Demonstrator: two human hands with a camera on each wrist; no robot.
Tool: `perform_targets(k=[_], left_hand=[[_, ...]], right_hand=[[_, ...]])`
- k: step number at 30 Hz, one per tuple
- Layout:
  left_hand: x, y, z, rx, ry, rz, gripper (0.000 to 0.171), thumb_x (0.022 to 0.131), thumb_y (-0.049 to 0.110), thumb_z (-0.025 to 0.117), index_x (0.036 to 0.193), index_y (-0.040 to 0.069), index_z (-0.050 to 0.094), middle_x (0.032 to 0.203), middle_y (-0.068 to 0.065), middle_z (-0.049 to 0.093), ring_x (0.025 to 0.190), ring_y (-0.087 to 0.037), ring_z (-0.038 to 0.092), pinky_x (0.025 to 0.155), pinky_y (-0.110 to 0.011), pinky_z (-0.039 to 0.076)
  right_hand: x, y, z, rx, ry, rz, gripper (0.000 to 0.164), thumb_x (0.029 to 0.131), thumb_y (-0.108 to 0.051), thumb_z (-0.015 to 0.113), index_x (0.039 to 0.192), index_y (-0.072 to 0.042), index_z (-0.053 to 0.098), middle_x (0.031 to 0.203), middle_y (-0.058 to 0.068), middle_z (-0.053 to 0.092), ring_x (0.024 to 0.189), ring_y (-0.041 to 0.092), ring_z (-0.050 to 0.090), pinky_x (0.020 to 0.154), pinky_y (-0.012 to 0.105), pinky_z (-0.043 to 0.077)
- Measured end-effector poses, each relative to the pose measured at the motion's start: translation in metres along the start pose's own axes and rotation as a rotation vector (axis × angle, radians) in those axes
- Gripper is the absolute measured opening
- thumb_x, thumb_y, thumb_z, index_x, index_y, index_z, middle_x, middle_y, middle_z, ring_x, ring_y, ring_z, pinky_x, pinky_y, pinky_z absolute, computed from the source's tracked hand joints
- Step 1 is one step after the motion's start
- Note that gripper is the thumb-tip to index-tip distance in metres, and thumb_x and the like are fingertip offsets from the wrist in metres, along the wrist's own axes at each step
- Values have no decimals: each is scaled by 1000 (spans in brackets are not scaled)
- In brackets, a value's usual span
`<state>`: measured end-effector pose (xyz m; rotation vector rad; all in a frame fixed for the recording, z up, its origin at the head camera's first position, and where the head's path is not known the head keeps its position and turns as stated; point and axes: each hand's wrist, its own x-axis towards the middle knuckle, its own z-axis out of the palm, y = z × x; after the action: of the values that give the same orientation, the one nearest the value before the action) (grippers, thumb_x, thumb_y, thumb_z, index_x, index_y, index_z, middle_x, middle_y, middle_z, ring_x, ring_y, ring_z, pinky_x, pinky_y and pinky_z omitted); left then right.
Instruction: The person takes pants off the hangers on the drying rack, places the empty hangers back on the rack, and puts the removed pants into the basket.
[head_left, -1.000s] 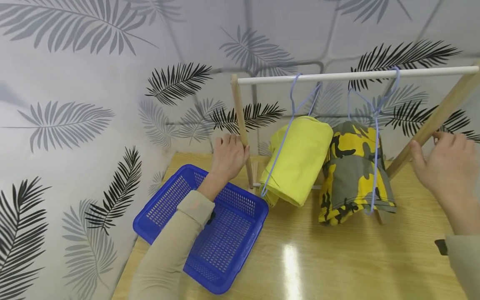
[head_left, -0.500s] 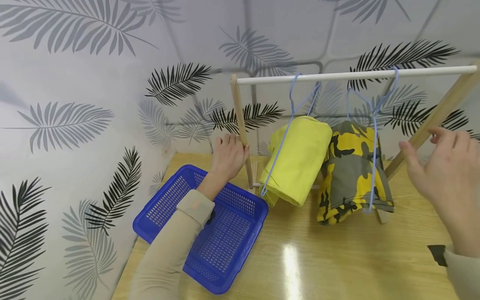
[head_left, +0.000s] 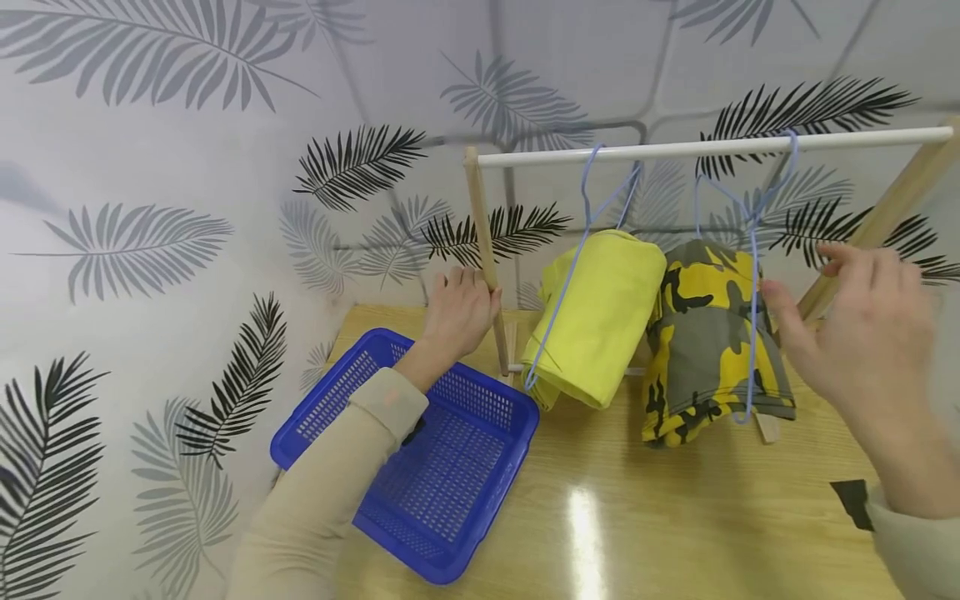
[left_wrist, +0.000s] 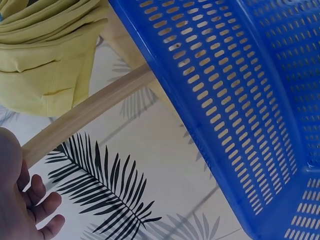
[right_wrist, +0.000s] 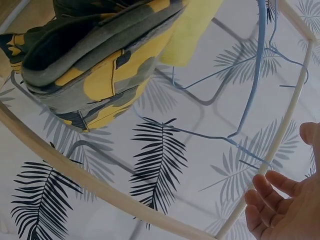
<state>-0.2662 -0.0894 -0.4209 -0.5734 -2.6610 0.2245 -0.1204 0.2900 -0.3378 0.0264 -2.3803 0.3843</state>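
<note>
My left hand [head_left: 459, 315] holds the left wooden post [head_left: 482, 221] of a small clothes rack, thumb against the post and fingers loosely curled past it in the left wrist view. My right hand [head_left: 862, 333] is raised with fingers spread and nothing in it, near the right wooden post [head_left: 903, 196] and just right of a camouflage garment [head_left: 697, 342]. That folded yellow, grey and black piece hangs over a blue wire hanger [right_wrist: 255, 82]. Beside it a folded yellow garment [head_left: 603, 317] hangs on another blue hanger. Both hooks sit on the rack's white rod [head_left: 675, 150].
A blue perforated basket [left_wrist: 220, 115] stands on the wooden table [head_left: 660, 517], under my left forearm. Behind the rack rises a wall [head_left: 225, 333] with a leaf pattern.
My right hand has come away from the right post and moved left towards the camouflage garment. My left hand stays on the left post.
</note>
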Motion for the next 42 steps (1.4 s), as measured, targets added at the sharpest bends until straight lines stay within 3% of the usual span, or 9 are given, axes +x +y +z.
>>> perform_targets(k=[11,18,24,27,35,42], left_hand=[[1,5,4,11,11,-5,46,115,39,39,100,6,67,97,-10,70,94,-29,65,77,-40,51],[0,6,5,-5,14,-13,45,115,39,41,100,5,67,98,-11,70,94,-29,64,78,-40,50],[-1,5,5,-19,23,-26,45,114,39,42,102,4,67,99,-12,69,96,-30,65,80,-41,51],[-2,5,6,-22,34,-30,44,114,39,43,104,4,68,101,-12,70,98,-30,66,80,-41,52],[-3,7,11,-10,83,-67,44,113,40,45,108,3,69,103,-12,71,97,-29,66,81,-41,52],[-4,9,12,10,127,-86,44,112,41,47,108,3,70,100,-11,71,93,-28,65,77,-39,50]], right_hand=[[-5,-32,12,48,34,-107,106,99,-82,29,129,15,57,106,31,61,101,53,53,85,65,42],[-19,-59,20,123,-32,-113,86,102,-68,49,132,12,59,109,29,63,105,49,57,90,64,46],[-27,-81,37,164,-55,-141,95,102,-77,36,128,11,60,105,26,64,97,45,57,88,59,48],[-31,-90,46,179,-62,-149,94,102,-77,36,126,11,61,102,26,63,92,44,57,81,55,48],[-36,-109,69,237,-159,-113,60,99,-45,69,128,7,60,103,22,63,94,41,58,83,52,49],[-35,-121,93,278,-199,-67,57,98,-40,72,128,6,60,105,22,64,95,41,59,83,51,49]])
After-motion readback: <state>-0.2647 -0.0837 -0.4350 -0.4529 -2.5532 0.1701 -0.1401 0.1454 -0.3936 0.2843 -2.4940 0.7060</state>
